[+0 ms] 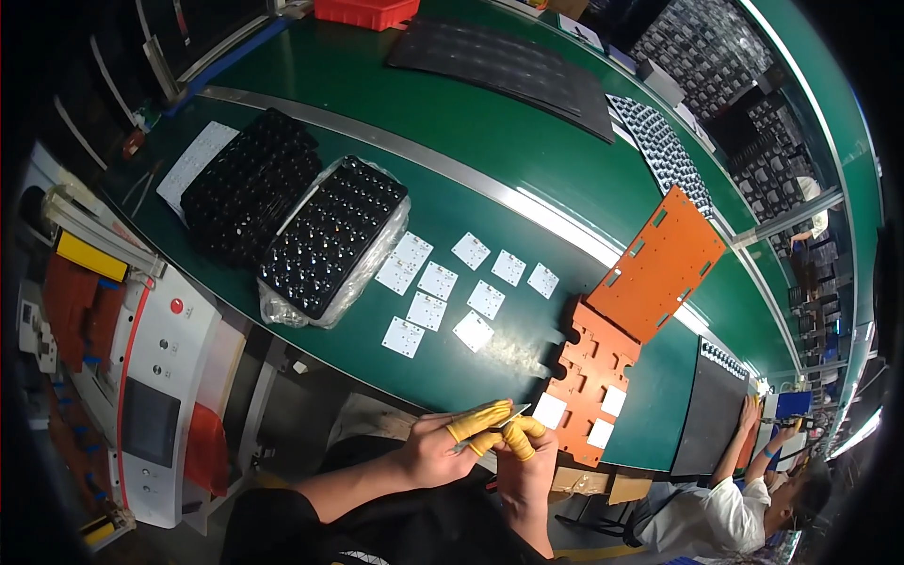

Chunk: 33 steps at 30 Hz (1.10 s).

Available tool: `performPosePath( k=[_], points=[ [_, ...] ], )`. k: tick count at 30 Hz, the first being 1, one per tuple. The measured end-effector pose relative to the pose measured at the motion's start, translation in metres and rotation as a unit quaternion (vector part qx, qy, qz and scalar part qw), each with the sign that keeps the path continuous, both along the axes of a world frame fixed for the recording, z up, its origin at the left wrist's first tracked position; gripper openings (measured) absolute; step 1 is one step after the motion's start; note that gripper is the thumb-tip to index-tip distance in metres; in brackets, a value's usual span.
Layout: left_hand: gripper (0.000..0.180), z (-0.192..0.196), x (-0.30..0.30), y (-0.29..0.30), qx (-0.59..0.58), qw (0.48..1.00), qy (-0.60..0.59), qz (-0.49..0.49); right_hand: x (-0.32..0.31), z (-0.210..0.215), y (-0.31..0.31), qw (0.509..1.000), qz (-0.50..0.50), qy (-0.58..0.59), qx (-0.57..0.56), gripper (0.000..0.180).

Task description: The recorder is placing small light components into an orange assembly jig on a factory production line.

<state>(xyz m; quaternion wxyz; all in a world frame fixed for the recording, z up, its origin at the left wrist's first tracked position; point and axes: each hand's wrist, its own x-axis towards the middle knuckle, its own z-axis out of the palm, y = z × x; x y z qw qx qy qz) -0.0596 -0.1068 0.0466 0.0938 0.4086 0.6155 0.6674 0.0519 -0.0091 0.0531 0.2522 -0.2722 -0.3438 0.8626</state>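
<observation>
Both of my hands meet at the table's near edge, with yellow cots on several fingers. My left hand (443,450) and my right hand (525,461) are closed on a small white board (514,414), seen nearly edge-on and partly covered by the fingers. A greyish-green tip shows beside my left fingers; its kind is unclear. Just right of my hands lies an orange fixture (595,363) with cutouts and three white boards in it. Its orange lid-like plate (657,266) stands tilted behind. Several small white circuit boards (427,311) lie in loose rows on the green table.
Black trays with small shiny parts (334,240) stand at the left, one in clear plastic wrap. A white machine with a screen (155,414) is at the lower left. Dark mats (508,71) and a red bin (365,11) lie farther back. A co-worker (716,518) sits at the right.
</observation>
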Motion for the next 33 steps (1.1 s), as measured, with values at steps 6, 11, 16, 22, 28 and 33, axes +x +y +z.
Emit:
performPosePath(
  k=[6,11,16,22,28,33],
  points=[
    [0.035,0.007,-0.007,-0.001,0.040,0.988,-0.050,-0.139,0.027,0.000,0.020,0.988,0.093,0.040,-0.119,0.029],
    [0.044,0.004,-0.013,-0.001,0.078,0.912,-0.066,-0.398,0.063,-0.024,0.026,0.919,0.293,0.115,-0.236,0.044],
    [0.039,0.016,-0.019,0.010,0.021,0.893,0.048,-0.446,0.093,-0.045,0.033,0.929,0.332,0.088,-0.137,0.031],
    [0.038,-0.006,-0.002,0.017,0.002,0.903,0.076,-0.423,0.084,-0.019,0.068,0.877,0.461,-0.123,0.048,0.033],
    [0.029,0.005,-0.004,0.035,-0.038,0.937,0.207,-0.279,0.090,0.004,0.100,0.873,0.387,-0.236,0.181,0.020],
    [0.056,-0.021,-0.021,0.033,-0.315,0.898,0.307,-0.029,0.083,-0.009,0.188,0.935,-0.112,-0.295,0.159,0.010]
  ],
)
